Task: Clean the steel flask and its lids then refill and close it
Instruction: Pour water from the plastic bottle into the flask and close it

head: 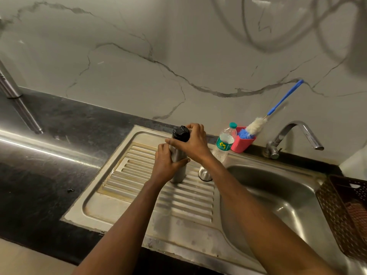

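A person's left hand (166,164) grips the body of the steel flask (178,175), upright on the ribbed drainboard (127,197), while the right hand (194,145) curls round its black inner lid (180,133). Just right of both hands stand a steel outer lid (204,173), a water bottle (224,144) and a pink holder (242,144) with a bottle brush (256,124).
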